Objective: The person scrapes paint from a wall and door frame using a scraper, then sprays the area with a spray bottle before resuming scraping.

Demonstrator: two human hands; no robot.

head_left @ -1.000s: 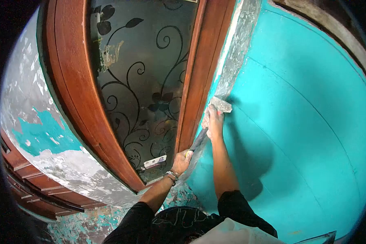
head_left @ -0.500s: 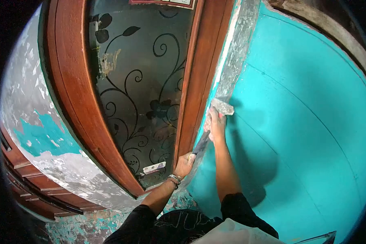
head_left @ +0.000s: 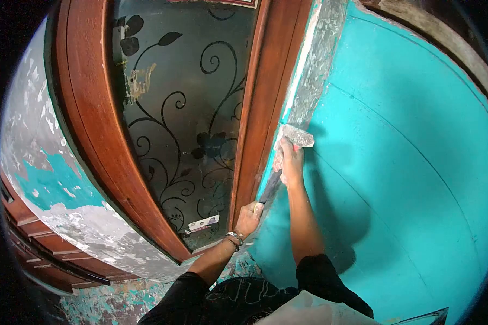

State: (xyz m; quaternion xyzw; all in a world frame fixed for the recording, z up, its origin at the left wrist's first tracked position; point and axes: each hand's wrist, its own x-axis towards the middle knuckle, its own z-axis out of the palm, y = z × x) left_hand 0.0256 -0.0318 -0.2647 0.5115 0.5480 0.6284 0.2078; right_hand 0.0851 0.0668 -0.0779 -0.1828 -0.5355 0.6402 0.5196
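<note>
"While you face the turquoise wall (head_left: 396,162), what stands to its left?"

"You have a brown wooden frame (head_left: 87,92) around dark, flower-patterned glass (head_left: 173,108); a scraped grey strip (head_left: 314,59) runs between frame and wall."

"And your scraper (head_left: 272,187), where does it lie in your grip?"

"It slants along the lower part of that strip, beside the frame. Your right hand (head_left: 291,162) is closed around its upper part, just below the pale, crusted head (head_left: 298,136), which pokes out above your fingers against the wall's edge. Your left hand (head_left: 248,218) is wrapped around the dark handle's lower end, so a length of handle shows between your two hands."

"Anything smaller?"

"Bracelets (head_left: 234,239) circle your left wrist, and a red patch (head_left: 296,147) shows at your right fingers, right under the head."
</note>
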